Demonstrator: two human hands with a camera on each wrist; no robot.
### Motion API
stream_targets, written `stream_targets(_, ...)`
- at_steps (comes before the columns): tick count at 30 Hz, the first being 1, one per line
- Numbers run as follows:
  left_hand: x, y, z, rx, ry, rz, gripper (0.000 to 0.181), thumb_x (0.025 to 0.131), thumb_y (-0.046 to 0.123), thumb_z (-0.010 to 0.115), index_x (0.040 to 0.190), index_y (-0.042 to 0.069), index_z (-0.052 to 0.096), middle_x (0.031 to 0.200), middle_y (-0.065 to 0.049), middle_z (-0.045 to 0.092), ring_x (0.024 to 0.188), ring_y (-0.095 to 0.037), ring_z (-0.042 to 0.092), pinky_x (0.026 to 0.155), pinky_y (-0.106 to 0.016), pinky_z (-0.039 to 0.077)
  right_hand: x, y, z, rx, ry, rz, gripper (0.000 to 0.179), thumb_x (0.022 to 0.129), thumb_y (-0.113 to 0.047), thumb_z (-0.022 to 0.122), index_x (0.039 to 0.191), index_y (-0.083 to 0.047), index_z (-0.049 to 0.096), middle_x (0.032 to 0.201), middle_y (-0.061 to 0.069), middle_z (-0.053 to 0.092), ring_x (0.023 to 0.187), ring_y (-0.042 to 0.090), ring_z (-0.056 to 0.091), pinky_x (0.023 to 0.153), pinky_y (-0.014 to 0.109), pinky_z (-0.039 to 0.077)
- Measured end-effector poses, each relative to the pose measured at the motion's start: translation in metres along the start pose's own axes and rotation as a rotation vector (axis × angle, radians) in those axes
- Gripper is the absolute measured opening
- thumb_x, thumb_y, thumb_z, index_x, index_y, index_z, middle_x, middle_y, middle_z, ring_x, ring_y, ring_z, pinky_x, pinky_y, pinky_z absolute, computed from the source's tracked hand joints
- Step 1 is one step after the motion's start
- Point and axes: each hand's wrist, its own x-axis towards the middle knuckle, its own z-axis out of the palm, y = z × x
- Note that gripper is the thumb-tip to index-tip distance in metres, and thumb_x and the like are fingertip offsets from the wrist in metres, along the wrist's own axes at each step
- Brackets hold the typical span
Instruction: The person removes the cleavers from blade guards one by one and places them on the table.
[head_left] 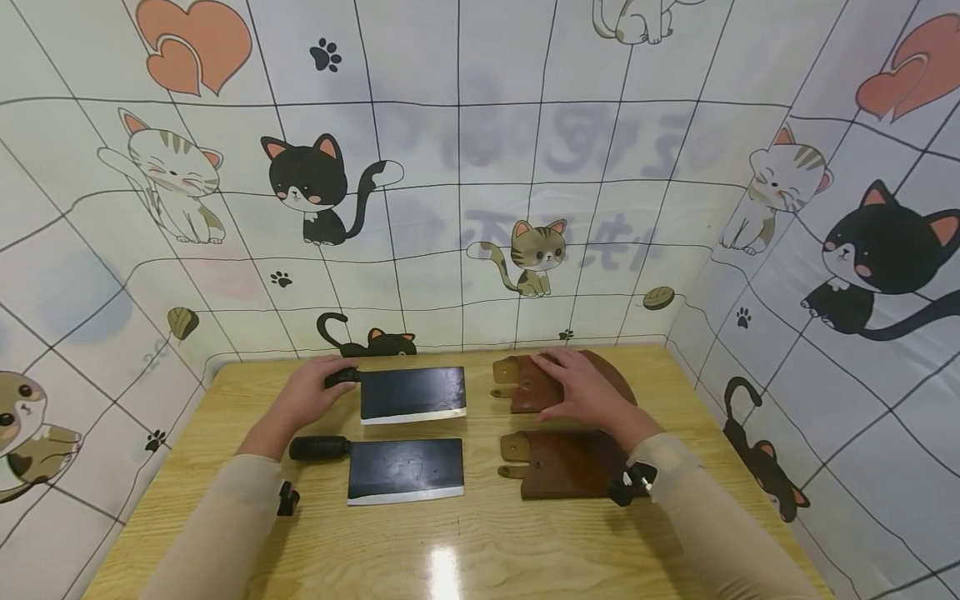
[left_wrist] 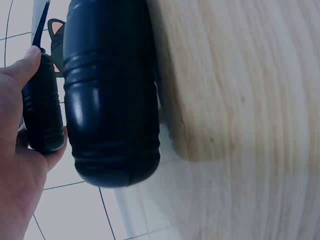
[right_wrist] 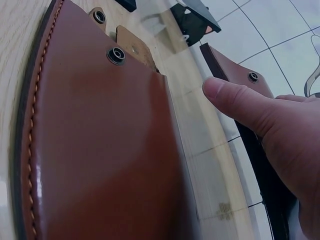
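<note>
Two cleavers with dark blades and black handles are on the left half of the tabletop. My left hand grips the handle of the far cleaver; the left wrist view shows thumb and fingers around that handle. Nearer to me lies the second cleaver, untouched. On the right, my right hand holds the far brown leather sheath across its width, thumb on the near edge and fingers over the far edge. A matching sheath lies in front of it, partly below my right wrist.
The wooden table ends at the back against a wall covering printed with cats and grid lines. Both sheaths carry tan straps with metal snaps. Their openings face the cleaver blades.
</note>
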Motion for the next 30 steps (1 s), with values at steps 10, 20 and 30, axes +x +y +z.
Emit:
stream_targets(10, -0.006, -0.012, -0.001, -0.018, -0.011, 0.006, 0.044, 0.104, 0.019, 0.081, 0.144, 0.003, 0.072, 0.148, -0.028, 0.065, 0.14, -0.053, 0.057, 0.115, -0.071, 0.043, -0.003, 0.007, 0.002, 0.01, -0.017, -0.006, 0.117, 0.075, -0.049, 0.103, 0.17, -0.013, 0.046, 0.169, 0.02, 0.043, 0.158, 0.045, 0.036, 0.124, 0.069, 0.032)
stream_targets(20, -0.008, -0.021, -0.002, -0.015, -0.039, -0.003, 0.042, 0.103, 0.017, 0.083, 0.14, 0.002, 0.074, 0.146, -0.026, 0.067, 0.139, -0.052, 0.058, 0.114, -0.07, 0.044, -0.005, 0.011, 0.003, 0.038, -0.043, 0.007, 0.116, 0.076, -0.049, 0.103, 0.169, -0.011, 0.046, 0.17, 0.022, 0.042, 0.16, 0.047, 0.033, 0.125, 0.069, 0.031)
stream_targets(30, -0.007, -0.024, 0.005, -0.014, -0.044, 0.0, 0.04, 0.101, 0.016, 0.084, 0.137, 0.001, 0.075, 0.135, -0.023, 0.072, 0.127, -0.05, 0.066, 0.105, -0.069, 0.051, -0.005, 0.017, 0.011, 0.052, -0.081, 0.016, 0.116, 0.077, -0.053, 0.101, 0.17, -0.011, 0.045, 0.169, 0.022, 0.045, 0.157, 0.046, 0.039, 0.124, 0.069, 0.033)
